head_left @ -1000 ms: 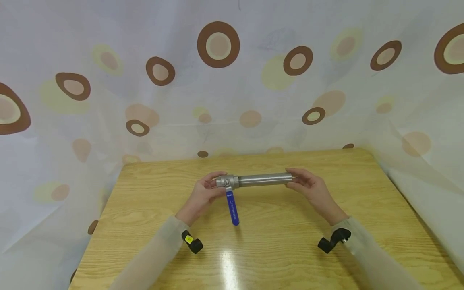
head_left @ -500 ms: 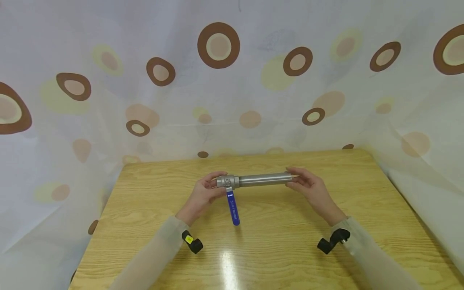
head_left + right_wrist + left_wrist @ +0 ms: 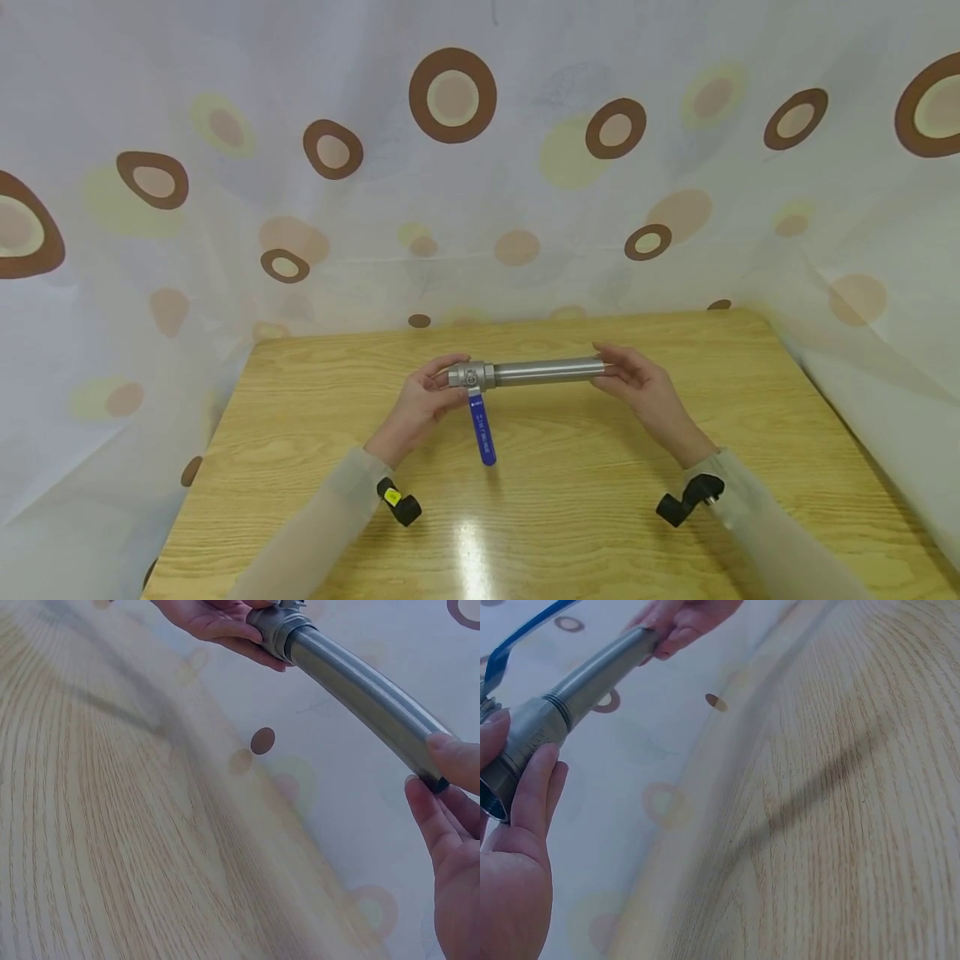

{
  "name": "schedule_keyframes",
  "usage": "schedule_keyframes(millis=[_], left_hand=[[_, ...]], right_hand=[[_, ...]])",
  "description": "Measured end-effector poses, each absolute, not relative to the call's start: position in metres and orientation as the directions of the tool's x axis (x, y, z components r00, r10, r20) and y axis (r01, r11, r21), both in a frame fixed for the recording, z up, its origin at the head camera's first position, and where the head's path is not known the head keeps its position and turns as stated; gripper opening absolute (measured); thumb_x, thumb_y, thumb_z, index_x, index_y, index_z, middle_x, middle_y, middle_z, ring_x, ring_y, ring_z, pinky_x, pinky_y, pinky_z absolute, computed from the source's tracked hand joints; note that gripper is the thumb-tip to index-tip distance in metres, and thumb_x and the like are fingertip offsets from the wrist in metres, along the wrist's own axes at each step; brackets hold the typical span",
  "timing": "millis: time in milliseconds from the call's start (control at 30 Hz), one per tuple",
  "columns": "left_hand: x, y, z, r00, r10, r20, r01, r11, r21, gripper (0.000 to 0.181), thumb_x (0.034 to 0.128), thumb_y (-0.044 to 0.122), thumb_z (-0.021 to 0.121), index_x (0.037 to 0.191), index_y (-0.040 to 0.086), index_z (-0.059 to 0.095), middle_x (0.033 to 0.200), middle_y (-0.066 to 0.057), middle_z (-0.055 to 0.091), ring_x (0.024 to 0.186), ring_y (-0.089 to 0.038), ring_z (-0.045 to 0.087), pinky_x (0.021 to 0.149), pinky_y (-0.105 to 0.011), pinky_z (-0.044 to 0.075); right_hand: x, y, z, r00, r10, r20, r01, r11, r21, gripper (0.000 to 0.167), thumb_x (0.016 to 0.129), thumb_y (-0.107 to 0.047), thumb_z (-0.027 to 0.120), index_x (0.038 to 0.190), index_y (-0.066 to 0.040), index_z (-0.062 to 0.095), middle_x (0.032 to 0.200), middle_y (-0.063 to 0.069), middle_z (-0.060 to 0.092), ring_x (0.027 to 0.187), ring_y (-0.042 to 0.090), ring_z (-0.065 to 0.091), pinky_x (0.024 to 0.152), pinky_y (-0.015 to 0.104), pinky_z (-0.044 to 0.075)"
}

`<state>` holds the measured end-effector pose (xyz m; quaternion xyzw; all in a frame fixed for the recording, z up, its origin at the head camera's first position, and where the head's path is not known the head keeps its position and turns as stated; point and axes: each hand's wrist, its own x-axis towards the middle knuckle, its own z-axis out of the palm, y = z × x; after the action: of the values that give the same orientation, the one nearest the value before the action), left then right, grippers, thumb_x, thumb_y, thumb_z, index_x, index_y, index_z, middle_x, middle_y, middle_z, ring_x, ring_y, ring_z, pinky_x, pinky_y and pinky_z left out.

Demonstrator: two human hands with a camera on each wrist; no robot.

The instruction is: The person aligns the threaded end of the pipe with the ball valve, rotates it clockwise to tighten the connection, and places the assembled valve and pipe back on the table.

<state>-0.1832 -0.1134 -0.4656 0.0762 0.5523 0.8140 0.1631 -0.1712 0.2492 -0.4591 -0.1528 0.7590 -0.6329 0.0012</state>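
Valve: The steel ball valve (image 3: 468, 377) sits between the thumb and fingers of the left hand (image 3: 415, 403), held up above the table; in the left wrist view its round bore faces out beside those fingers.
Pipe: The steel pipe (image 3: 549, 372) runs from the valve across the space between the two sets of fingers, nearly level as I see it, its far end in the right hand (image 3: 647, 392). A few threads show where it meets the valve, just past the left fingertips.
Blue handle: The long blue handle (image 3: 482, 431) slants from the valve back toward the person, just right of the left thumb; it bears pale lettering too small to read.
Left fingers: They pinch the valve's body, thumb on the near side, the other fingers on the far side.
Right fingers: They pinch the pipe's end, thumb against one side and fingertips against the other.
Table: The wood-grain table (image 3: 570, 517) lies below all the fingers, with a shadow (image 3: 810, 795) on it in the left wrist view.
Sheet: A pale sheet (image 3: 517, 179) with brown rings and pastel spots hangs beyond the fingers and round both sides.
Wrists: Behind each hand's fingers, a black device, left (image 3: 399, 502) and right (image 3: 690, 500), sits at a pale sleeve's cuff.
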Motion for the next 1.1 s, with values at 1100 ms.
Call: schedule_keyframes(millis=[1100], left_hand=[[-0.1829, -0.1151, -0.4676, -0.934, 0.349, -0.069, -0.213, -0.393, 0.894, 0.048, 0.0977, -0.015, 0.055, 0.138, 0.01, 0.066, 0.138, -0.009, 0.062, 0.121, -0.022, 0.063, 0.103, -0.033, 0.057]], right_hand=[[-0.1724, 0.2502, -0.46, -0.949, -0.25, 0.19, -0.212, 0.062, -0.975, 0.044, 0.1, -0.004, 0.067, 0.143, -0.011, 0.062, 0.118, -0.008, 0.069, 0.103, 0.006, 0.071, 0.093, 0.023, 0.06]])
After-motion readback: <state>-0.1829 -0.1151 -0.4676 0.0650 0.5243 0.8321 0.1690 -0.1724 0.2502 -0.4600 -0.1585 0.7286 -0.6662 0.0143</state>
